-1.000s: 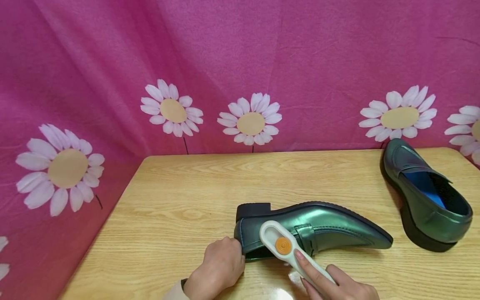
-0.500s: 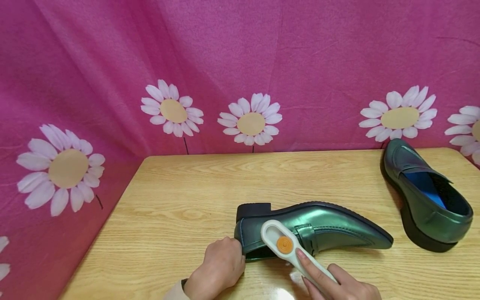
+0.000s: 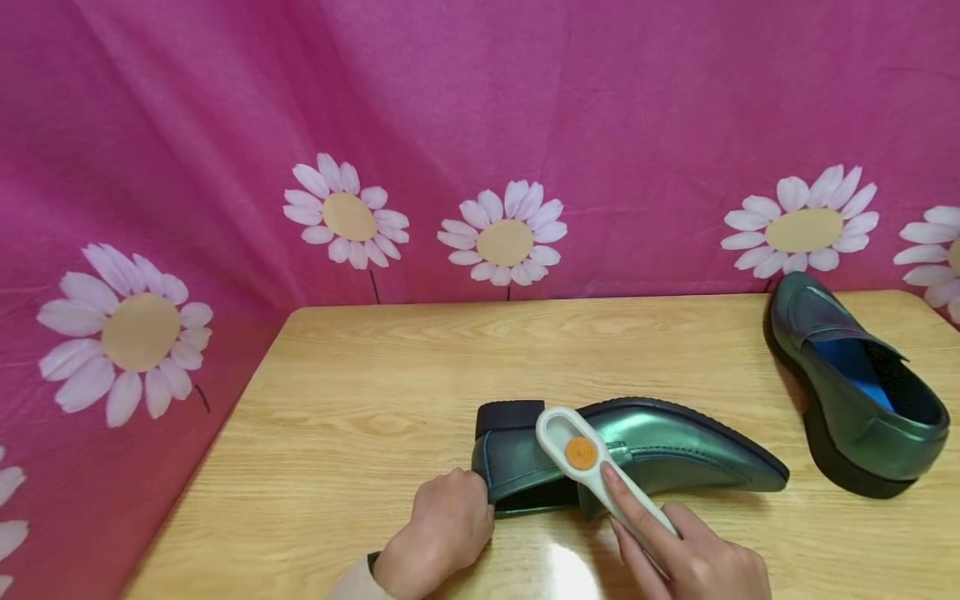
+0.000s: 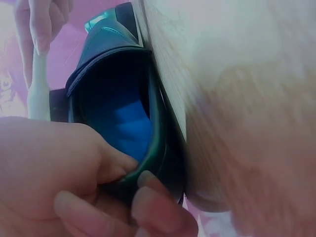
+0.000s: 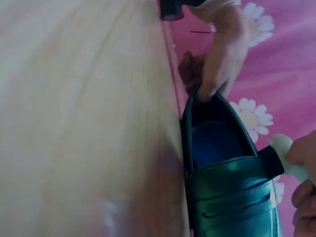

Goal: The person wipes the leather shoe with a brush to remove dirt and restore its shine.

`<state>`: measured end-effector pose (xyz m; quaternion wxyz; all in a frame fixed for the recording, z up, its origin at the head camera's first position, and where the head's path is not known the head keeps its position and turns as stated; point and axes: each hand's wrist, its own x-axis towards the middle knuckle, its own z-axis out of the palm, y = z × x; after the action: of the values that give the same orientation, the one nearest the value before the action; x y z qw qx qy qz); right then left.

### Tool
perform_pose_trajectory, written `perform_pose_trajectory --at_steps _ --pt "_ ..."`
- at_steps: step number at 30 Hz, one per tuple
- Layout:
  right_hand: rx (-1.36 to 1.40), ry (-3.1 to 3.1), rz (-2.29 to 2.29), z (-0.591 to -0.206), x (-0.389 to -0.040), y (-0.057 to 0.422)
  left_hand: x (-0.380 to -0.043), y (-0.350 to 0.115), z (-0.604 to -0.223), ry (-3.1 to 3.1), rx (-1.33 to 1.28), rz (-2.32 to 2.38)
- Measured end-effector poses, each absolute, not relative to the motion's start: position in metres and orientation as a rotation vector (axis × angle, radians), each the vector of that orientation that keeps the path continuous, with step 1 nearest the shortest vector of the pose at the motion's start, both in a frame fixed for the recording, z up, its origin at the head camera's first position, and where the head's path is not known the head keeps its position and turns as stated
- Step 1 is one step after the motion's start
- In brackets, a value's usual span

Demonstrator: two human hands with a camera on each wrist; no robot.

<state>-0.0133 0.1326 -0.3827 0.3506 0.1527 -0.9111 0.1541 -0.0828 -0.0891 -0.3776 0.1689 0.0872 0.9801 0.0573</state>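
Note:
A shiny dark-green loafer [image 3: 678,454] lies on its side, its black sole turned away and its toe to the right. My left hand [image 3: 450,518] pinches the rim at its heel, with the thumb inside the opening in the left wrist view. My right hand [image 3: 701,557] grips the handle of a white shoe brush [image 3: 581,454] that has an orange button, the index finger stretched along the handle. The brush head lies over the shoe's upper side. In the right wrist view a dark block [image 5: 271,163] sits between the white head and the leather.
The matching loafer [image 3: 862,417] stands upright at the right of the wooden table [image 3: 360,400]. Behind and to the left hangs a pink cloth [image 3: 420,100] with white daisies. A blue insole [image 4: 123,121] shows inside the held shoe.
The brush and my right hand have moved away from me and slightly right over the shoe, toward its sole. My left hand keeps its place at the heel.

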Motion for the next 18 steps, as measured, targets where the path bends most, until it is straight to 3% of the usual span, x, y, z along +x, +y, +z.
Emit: perform_pose_trajectory --at_steps 8,18 --pt "0.423 -2.501 0.4 -0.367 -0.021 0.122 -0.082 -0.091 -0.377 2.818 0.308 0.204" --pt "0.437 -2.575 0.289 -0.367 0.005 0.111 -0.082 -0.091 -0.377 2.821 0.293 0.167"
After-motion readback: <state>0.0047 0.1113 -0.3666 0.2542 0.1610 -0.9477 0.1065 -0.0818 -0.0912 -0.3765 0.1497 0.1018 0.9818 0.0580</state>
